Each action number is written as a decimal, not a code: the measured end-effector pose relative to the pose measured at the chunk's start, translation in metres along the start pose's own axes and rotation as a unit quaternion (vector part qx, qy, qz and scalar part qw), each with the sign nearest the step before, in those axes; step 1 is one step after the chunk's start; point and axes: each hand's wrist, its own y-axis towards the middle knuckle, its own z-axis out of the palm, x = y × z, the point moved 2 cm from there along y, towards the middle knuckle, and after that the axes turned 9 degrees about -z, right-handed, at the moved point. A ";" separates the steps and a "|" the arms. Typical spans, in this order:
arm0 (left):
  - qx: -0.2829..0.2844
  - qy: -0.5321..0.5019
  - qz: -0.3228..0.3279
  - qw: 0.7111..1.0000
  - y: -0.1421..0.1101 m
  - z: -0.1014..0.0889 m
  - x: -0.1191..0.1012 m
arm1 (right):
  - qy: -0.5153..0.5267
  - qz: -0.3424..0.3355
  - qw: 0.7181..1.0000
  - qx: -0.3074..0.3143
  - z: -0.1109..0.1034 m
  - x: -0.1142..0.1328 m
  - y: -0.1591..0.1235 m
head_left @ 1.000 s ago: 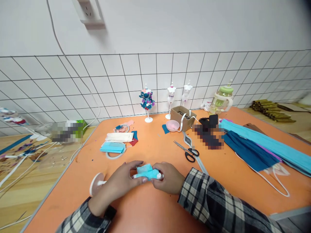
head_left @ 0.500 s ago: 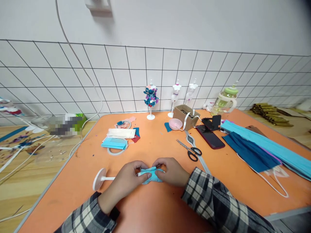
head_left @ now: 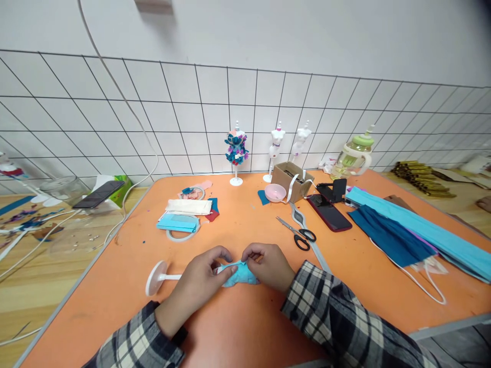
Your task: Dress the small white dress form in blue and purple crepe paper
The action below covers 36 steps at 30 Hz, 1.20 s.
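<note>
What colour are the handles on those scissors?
The handles of the scissors are black, seen best in the head view.

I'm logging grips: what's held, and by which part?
Light-blue fabric: the left hand holds its left end, the right hand pinches its upper edge.

A pale wall (head_left: pixel 291 36) with black-lined white tiles (head_left: pixel 184 122) rises behind an orange-topped table (head_left: pixel 230 327).

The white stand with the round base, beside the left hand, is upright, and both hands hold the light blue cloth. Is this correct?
The white stand is tipped sideways, not upright, as the head view shows. The rest is right: left hand and right hand both hold the light blue cloth.
</note>
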 end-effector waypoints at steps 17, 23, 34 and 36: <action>-0.007 0.058 0.071 0.996 -0.008 0.001 -0.008 | -0.132 0.050 0.983 0.119 -0.016 0.018 0.010; 0.001 -0.010 0.037 0.999 -0.006 -0.002 -0.012 | -0.150 0.051 0.981 0.110 -0.011 0.021 0.003; 0.230 0.119 -0.004 0.966 0.031 -0.017 -0.036 | -0.145 -0.007 0.988 0.050 -0.006 0.015 -0.008; 0.240 0.139 0.000 0.961 0.035 -0.020 -0.041 | -0.139 -0.019 0.989 0.054 -0.007 0.014 -0.008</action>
